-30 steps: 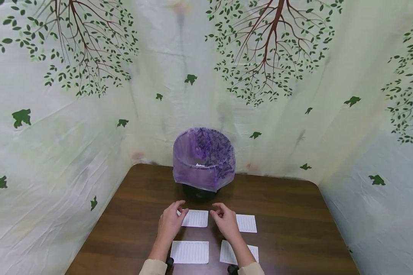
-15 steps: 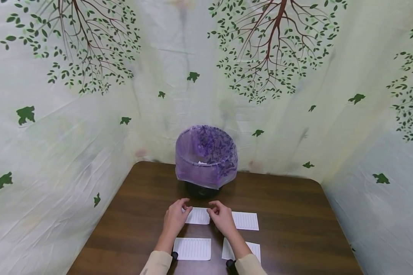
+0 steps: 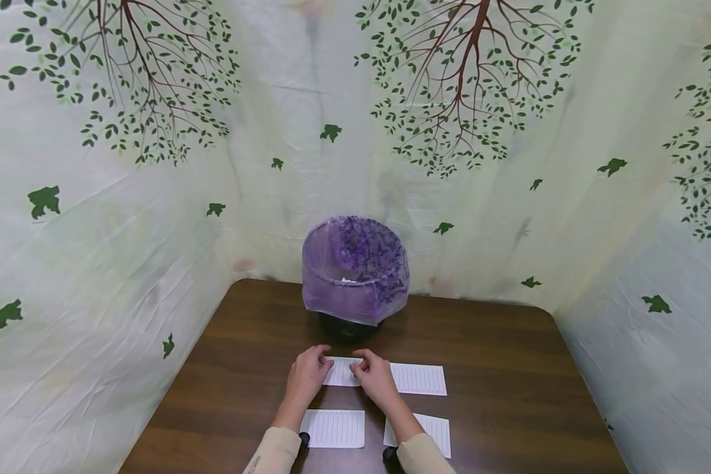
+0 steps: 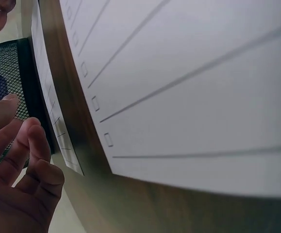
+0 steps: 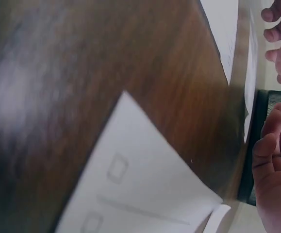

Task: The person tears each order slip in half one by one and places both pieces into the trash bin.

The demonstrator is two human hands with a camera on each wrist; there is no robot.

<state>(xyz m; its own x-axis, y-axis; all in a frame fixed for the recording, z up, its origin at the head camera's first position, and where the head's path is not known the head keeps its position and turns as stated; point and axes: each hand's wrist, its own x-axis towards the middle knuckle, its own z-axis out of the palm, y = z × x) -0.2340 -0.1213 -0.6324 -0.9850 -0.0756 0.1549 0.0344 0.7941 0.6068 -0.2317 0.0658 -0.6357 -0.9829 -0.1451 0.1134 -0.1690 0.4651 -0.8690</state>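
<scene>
Four lined cards (image 3: 334, 429) lie flat in two rows on the table (image 3: 509, 382), presumably spaced for separate access; left hand (image 3: 307, 374) and right hand (image 3: 376, 380), loosely curled, seemingly empty, flank the far-left card (image 3: 340, 372).

A: What surface have we got?

B: Dark brown wood-grain worktop (image 3: 498, 368), far corners rounded. We get some sheen at the near side.

A: What do we have sitting on it?

B: Four lined white sheets, flat, two rows of two: far-left sheet (image 3: 340, 372), far-right sheet (image 3: 419, 379), near-left sheet (image 3: 334, 429), near-right sheet (image 3: 436, 434).

A: Square to us?

B: Near-left sheet roughly, near-right sheet a bit skewed. Bare strip between those two. Far row's gap is hidden from us.

A: Behind them?

B: We've got a black bin (image 3: 348, 329), upright near the far edge, purple liner (image 3: 340, 301) over its rim. Just beyond far-left sheet, not touching.
</scene>
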